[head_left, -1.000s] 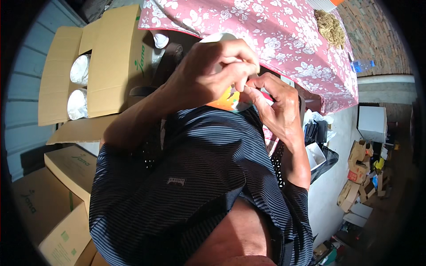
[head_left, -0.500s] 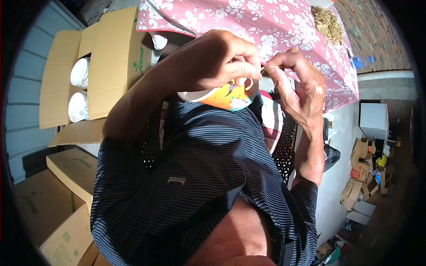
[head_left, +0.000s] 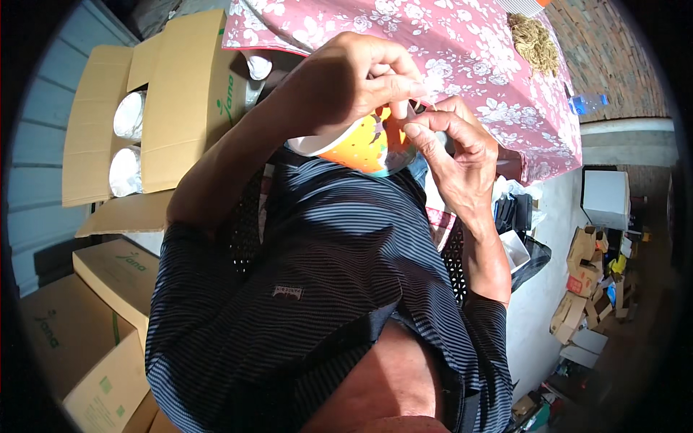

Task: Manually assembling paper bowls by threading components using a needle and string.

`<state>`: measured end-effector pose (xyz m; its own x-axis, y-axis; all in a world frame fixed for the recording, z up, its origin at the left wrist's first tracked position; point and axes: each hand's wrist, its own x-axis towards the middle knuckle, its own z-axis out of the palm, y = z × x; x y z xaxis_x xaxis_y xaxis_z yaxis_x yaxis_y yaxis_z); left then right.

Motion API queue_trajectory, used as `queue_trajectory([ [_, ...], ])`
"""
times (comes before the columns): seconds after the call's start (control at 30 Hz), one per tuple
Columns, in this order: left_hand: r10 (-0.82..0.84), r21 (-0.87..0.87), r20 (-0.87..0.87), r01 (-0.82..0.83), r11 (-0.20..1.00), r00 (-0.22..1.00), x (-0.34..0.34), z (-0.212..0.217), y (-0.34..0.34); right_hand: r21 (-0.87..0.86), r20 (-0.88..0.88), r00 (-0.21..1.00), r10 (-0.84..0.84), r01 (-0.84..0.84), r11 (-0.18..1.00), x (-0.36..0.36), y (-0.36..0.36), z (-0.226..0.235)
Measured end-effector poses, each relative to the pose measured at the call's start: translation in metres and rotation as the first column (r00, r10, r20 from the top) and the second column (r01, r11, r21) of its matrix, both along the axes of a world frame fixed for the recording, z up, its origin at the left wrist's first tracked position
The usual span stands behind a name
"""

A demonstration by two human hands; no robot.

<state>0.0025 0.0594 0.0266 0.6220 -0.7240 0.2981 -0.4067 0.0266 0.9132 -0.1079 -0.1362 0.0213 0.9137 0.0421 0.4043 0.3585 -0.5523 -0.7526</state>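
An orange patterned paper bucket (head_left: 359, 149) with a white rim and a teal edge lies tilted on my lap, its rim toward the left. My left hand (head_left: 372, 76) is above it, thumb and fingers pinched together on a thin pale cord (head_left: 418, 105). Close by on the right, my right hand (head_left: 458, 148) is also pinched at the cord, its thumb against the forefinger beside the bucket. The fingers partly cover the cord, so its full run is hidden.
Ahead is a table with a pink floral cloth (head_left: 476, 76), bearing a bundle of tan twine (head_left: 534, 45). Open cardboard boxes (head_left: 177, 108) stand at left, with white wrapped stacks (head_left: 128, 115) in one. Flattened cartons (head_left: 577, 289) and a white box (head_left: 605, 198) lie at right.
My right hand has moved down and left, closer to the bucket. My left hand has risen slightly. The cord loop that hung below the left fingers no longer shows there.
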Motion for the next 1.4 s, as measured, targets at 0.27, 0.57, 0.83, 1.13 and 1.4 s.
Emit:
queue_trajectory([
  [0.27, 0.006, -0.029, 0.029, -0.006, 1.000, 1.000, 0.002, -0.009, -0.001, 0.056, -0.091, 0.995, -0.051, 0.056, 0.997, -0.002, 0.001, -0.004],
  [0.57, -0.012, 0.010, 0.006, 0.012, 1.000, 1.000, -0.001, -0.007, -0.002, -0.046, 0.052, 0.997, -0.065, 0.068, 0.997, 0.003, -0.001, -0.003],
  [0.83, -0.083, -0.067, -0.083, 0.077, 0.995, 0.993, -0.002, -0.008, -0.002, 0.039, -0.095, 0.990, -0.104, 0.108, 0.993, -0.001, 0.002, 0.001],
  [1.13, -0.095, 0.020, 0.018, 0.095, 0.995, 0.995, 0.000, -0.002, 0.005, 0.009, -0.082, 0.990, -0.119, 0.120, 0.993, -0.009, -0.011, 0.010],
  [1.4, -0.098, -0.138, -0.012, 0.095, 0.986, 0.995, -0.008, -0.013, -0.012, -0.108, -0.162, 0.985, -0.063, 0.046, 0.993, -0.013, -0.011, 0.000],
])
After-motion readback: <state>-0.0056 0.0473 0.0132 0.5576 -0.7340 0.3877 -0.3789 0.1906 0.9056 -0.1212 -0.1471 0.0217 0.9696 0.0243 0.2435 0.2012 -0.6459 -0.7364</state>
